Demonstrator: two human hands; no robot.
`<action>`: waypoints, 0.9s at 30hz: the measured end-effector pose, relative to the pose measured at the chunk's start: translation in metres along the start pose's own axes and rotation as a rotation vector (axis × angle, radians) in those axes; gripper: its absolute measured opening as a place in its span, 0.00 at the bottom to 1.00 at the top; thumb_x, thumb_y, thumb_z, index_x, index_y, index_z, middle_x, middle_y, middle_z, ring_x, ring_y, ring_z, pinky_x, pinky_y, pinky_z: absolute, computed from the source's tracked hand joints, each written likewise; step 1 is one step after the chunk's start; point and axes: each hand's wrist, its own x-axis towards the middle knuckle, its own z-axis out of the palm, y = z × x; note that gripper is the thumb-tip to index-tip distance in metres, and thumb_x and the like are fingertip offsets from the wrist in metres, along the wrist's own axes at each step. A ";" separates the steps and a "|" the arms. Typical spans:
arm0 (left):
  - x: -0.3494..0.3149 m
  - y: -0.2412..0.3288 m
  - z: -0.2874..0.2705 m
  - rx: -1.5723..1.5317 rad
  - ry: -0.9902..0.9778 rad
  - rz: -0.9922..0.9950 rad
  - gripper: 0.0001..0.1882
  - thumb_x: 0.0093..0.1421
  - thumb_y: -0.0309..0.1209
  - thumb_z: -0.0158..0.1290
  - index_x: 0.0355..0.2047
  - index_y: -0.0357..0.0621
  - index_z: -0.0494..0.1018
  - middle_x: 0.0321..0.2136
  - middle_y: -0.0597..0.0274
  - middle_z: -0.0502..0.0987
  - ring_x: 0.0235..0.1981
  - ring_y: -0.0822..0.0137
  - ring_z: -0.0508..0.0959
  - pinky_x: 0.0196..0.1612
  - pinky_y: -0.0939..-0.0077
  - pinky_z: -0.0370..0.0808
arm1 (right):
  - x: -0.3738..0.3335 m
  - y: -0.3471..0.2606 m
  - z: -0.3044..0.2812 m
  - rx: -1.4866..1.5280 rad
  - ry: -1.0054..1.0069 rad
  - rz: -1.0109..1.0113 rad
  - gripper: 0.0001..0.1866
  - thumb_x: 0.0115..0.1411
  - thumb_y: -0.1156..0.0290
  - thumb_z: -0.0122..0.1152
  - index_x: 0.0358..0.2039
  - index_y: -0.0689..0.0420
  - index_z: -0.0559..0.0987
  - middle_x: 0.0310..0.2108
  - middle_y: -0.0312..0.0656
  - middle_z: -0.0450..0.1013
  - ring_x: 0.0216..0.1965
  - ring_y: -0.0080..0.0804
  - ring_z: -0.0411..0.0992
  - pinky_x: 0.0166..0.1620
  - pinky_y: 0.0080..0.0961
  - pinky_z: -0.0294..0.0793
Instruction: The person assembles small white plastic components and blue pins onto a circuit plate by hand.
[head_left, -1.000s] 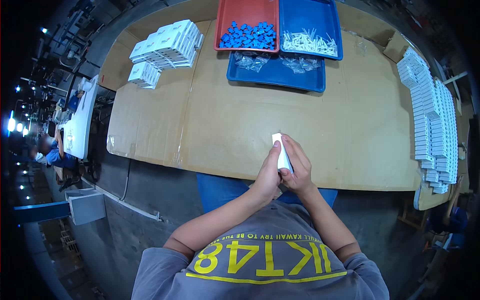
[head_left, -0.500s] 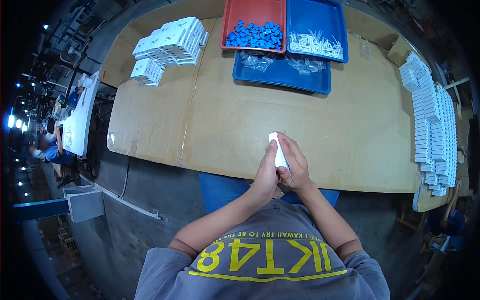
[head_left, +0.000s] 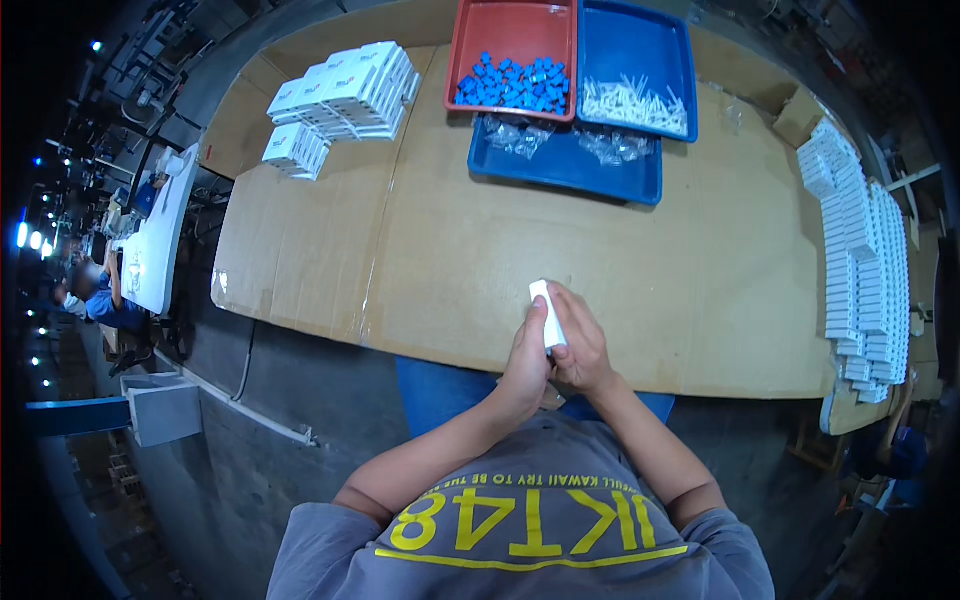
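Between my two hands, just above the table's near edge, is a small white box (head_left: 547, 312), held tilted with its narrow side facing up. My left hand (head_left: 526, 362) presses it from the left, thumb along the side. My right hand (head_left: 583, 345) wraps round its right side with the fingers closed together. The palms partly cover the box, so its far faces are hidden.
Cardboard covers the table (head_left: 450, 260). At the back are a red tray (head_left: 513, 30) of blue pieces, a blue tray (head_left: 635, 40) of white sticks, and a lower blue tray (head_left: 560, 183) with clear plastic bags. White boxes stand stacked at left (head_left: 345, 90) and right (head_left: 860, 270).
The view has shifted slightly, so the trays and table sit a little lower. Both hands keep hold of the white box, which has barely moved.
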 end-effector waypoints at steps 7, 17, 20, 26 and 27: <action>0.006 -0.002 -0.007 -0.036 0.026 0.009 0.24 0.77 0.55 0.40 0.57 0.51 0.68 0.41 0.70 0.77 0.34 0.80 0.79 0.31 0.83 0.78 | -0.003 0.001 0.008 -0.027 0.016 0.003 0.38 0.77 0.46 0.43 0.64 0.74 0.70 0.59 0.70 0.70 0.58 0.68 0.73 0.61 0.49 0.74; 0.004 0.008 -0.001 0.036 0.008 0.031 0.26 0.77 0.55 0.41 0.57 0.46 0.69 0.41 0.66 0.77 0.41 0.75 0.78 0.43 0.80 0.77 | 0.001 -0.007 0.017 -0.075 0.087 0.043 0.39 0.78 0.46 0.36 0.63 0.76 0.70 0.58 0.70 0.72 0.57 0.68 0.74 0.59 0.50 0.75; 0.007 0.010 -0.003 0.059 0.019 0.015 0.26 0.77 0.55 0.41 0.57 0.47 0.69 0.40 0.67 0.77 0.40 0.76 0.78 0.40 0.82 0.76 | 0.002 -0.005 0.023 -0.084 0.094 0.065 0.39 0.78 0.45 0.34 0.62 0.75 0.72 0.58 0.69 0.72 0.57 0.67 0.74 0.59 0.49 0.75; 0.011 0.003 -0.011 0.019 -0.008 0.026 0.28 0.76 0.57 0.41 0.60 0.48 0.68 0.44 0.66 0.77 0.45 0.74 0.79 0.47 0.76 0.78 | 0.004 -0.009 0.019 -0.066 0.077 0.101 0.40 0.78 0.44 0.34 0.62 0.74 0.72 0.58 0.68 0.73 0.58 0.64 0.75 0.60 0.48 0.74; 0.010 0.005 -0.009 -0.015 -0.018 0.026 0.28 0.76 0.57 0.41 0.62 0.49 0.67 0.47 0.64 0.76 0.48 0.73 0.78 0.50 0.74 0.77 | 0.006 -0.010 0.017 -0.060 0.055 0.113 0.40 0.78 0.43 0.35 0.63 0.73 0.72 0.59 0.67 0.73 0.58 0.64 0.74 0.61 0.48 0.74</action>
